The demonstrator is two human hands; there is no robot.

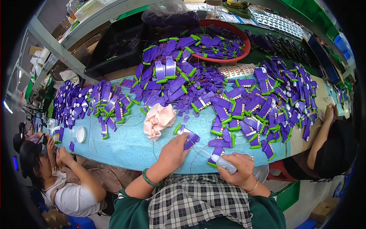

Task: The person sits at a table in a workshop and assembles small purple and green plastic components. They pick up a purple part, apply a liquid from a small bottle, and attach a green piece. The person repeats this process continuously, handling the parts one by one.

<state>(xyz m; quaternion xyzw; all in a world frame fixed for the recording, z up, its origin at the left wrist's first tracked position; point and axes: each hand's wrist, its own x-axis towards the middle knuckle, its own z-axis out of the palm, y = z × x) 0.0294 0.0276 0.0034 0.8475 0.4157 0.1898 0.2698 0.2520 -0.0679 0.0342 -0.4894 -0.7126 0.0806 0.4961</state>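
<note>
My left hand (170, 153) pinches a flat purple plastic piece (191, 140) just above the blue table. Part of that piece lies behind the fingers, and a green end shows beyond them. In my right hand (242, 168) is a small pale squeeze bottle (225, 164) with a thin nozzle. The nozzle points up and left, its tip close to the purple piece; whether they touch I cannot tell. A crumpled pink cloth (159, 120) lies beyond my left hand. Several purple pieces with green ends (221, 142) lie just beyond the bottle.
Large heaps of purple and green pieces (267, 103) spread across the blue table (129, 152). A red basin (246, 47) and a black crate (95, 63) stand at the back. A white dish (81, 134) sits at left. Co-workers sit at both sides, one with a bare forearm (322, 137) at right.
</note>
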